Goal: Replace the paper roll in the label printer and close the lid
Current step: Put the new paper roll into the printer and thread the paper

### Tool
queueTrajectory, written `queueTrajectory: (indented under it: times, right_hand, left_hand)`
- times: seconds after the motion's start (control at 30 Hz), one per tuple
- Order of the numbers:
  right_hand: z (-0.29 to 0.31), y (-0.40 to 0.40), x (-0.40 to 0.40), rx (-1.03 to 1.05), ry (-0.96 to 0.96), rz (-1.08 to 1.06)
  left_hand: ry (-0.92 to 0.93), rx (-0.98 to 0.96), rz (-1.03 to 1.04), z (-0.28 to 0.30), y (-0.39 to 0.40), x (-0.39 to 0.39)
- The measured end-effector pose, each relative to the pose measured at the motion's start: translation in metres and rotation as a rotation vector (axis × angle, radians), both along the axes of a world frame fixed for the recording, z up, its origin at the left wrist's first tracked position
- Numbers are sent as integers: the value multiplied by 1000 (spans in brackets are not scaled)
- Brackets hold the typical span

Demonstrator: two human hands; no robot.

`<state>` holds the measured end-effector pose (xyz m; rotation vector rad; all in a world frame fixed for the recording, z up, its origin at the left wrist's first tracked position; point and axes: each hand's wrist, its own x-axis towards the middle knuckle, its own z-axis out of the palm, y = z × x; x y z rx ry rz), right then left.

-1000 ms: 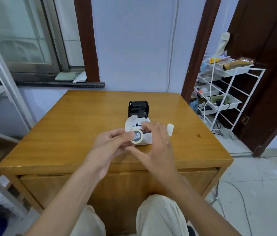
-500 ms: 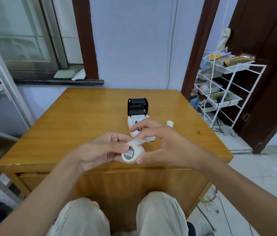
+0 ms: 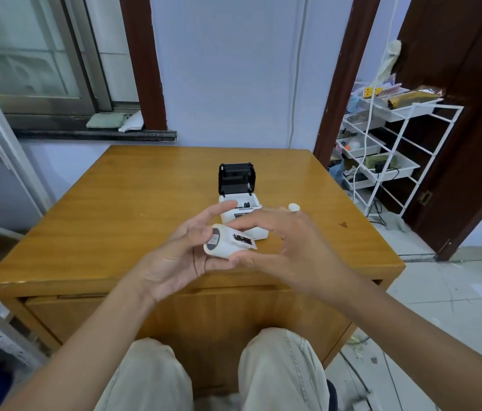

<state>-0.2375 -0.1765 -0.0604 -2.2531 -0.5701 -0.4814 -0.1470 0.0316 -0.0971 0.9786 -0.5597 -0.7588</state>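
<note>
A small white label printer (image 3: pixel 242 212) stands on the wooden table (image 3: pixel 133 209), its black lid (image 3: pixel 236 178) tipped up and back. In front of it, above the table's near edge, a white paper roll (image 3: pixel 224 243) with a dark core lies sideways between both hands; a black printed mark shows on its loose end. My left hand (image 3: pixel 180 253) supports the roll from the left and below with fingers spread. My right hand (image 3: pixel 287 241) pinches the roll from the right, thumb under it and forefinger over the loose end.
A small white cylinder (image 3: pixel 294 207) sits on the table just right of the printer. A white wire rack (image 3: pixel 388 155) with trays stands by the dark door at the right. A window sill and wall lie behind the table. My knees are under the front edge.
The roll came away from the printer toward me and turned sideways; its loose end now shows a black mark. My left fingers have spread, and my right hand has shifted onto the roll.
</note>
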Motion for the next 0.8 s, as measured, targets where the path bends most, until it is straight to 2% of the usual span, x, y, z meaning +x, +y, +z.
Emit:
queueTrajectory:
  times: [0.07, 0.13, 0.23, 0.27, 0.4, 0.53, 0.67, 0.8]
  right_hand:
    - [-2, -8, 6, 28, 14, -21]
    - [0, -18, 15, 67, 27, -87]
    - [5, -35, 43, 152, 51, -207]
    - [6, -40, 54, 160, 57, -237]
    - [5, -52, 100, 141, 112, -298]
    - [-1, -56, 130, 117, 186, -293]
    - [-5, -58, 142, 143, 266, -262]
    - [-7, -59, 147, 126, 319, -219]
  left_hand:
    - [-48, 38, 99, 4, -3, 2]
    - [-176, 129, 322, 10, -8, 5]
    - [-526, 415, 752, 6, -14, 26]
    - [-641, 508, 792, 3, -16, 35]
    - [-840, 786, 471, -7, -28, 73]
    - [-1119, 965, 365, -10, -36, 98]
    - [-1184, 955, 418, -20, -35, 106]
    - [-1143, 876, 410, -24, -35, 110]
